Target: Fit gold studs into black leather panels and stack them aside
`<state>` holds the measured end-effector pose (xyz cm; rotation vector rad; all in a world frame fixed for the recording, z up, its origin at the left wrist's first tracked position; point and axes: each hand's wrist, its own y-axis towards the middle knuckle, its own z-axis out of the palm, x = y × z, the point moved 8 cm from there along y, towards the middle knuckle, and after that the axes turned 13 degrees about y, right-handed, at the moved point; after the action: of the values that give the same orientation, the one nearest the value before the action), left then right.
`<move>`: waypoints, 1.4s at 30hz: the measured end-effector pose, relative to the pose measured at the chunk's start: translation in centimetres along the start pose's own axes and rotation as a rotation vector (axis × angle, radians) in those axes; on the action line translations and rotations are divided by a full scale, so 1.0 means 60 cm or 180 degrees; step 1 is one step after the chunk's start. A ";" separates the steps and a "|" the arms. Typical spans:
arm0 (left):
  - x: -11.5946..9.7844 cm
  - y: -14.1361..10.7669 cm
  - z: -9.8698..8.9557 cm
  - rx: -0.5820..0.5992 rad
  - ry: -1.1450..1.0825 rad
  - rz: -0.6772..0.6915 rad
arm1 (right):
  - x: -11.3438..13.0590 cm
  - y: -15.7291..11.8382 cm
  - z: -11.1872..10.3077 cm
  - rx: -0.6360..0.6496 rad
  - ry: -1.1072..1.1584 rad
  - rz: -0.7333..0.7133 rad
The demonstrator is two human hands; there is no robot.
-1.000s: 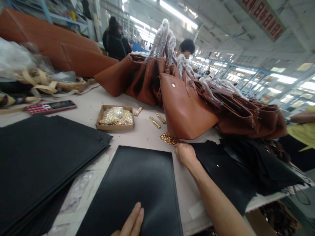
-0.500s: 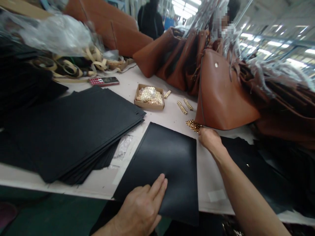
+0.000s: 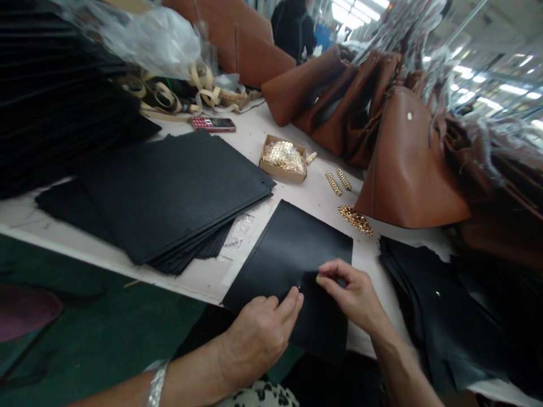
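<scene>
A black leather-like panel (image 3: 292, 243) lies in front of me, its near end reaching past the table edge. My left hand (image 3: 267, 328) rests on it with index and middle fingers stretched out and the others curled. Beside those fingertips is a tiny shiny spot on the panel. Above the panel's right part, my right hand (image 3: 352, 291) pinches a small gold metal piece (image 3: 319, 278) between thumb and forefinger. Its exact shape is too small to tell. A loose pile of small gold metal pieces (image 3: 355, 220) lies beyond the panel.
Black panels (image 3: 178, 192) are stacked at left, more black pieces (image 3: 432, 299) at right. A small cardboard box (image 3: 282, 172) holds gold pieces; gold rows (image 3: 333, 183) lie nearby. Brown bags (image 3: 416, 169) line the back. A phone (image 3: 213, 124) lies at back left.
My right hand has come from the gold pile back over the panel, now pinching a small gold piece. My left hand stays on the panel. The whole view has shifted.
</scene>
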<state>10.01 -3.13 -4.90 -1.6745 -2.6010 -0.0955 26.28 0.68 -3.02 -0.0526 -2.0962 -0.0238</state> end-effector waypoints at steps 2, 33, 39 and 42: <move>-0.001 -0.003 -0.001 -0.0211 0.0027 -0.0016 | 0.022 -0.022 0.038 0.0153 0.0080 -0.0183; 0.014 -0.014 -0.025 -0.1094 -0.0223 -0.0160 | 0.017 0.053 0.081 0.1126 -0.0681 0.1570; 0.019 -0.013 -0.030 -0.1093 -0.0470 -0.0085 | 0.008 0.049 0.083 0.0981 -0.0152 0.1606; 0.033 -0.018 -0.036 -0.1520 -0.0497 -0.0137 | 0.003 0.041 0.051 0.0559 0.0367 0.1214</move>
<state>8.22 -1.98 -2.62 -1.8170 -2.8989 -0.6617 23.67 3.26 -4.39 -0.3355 -1.9349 0.3780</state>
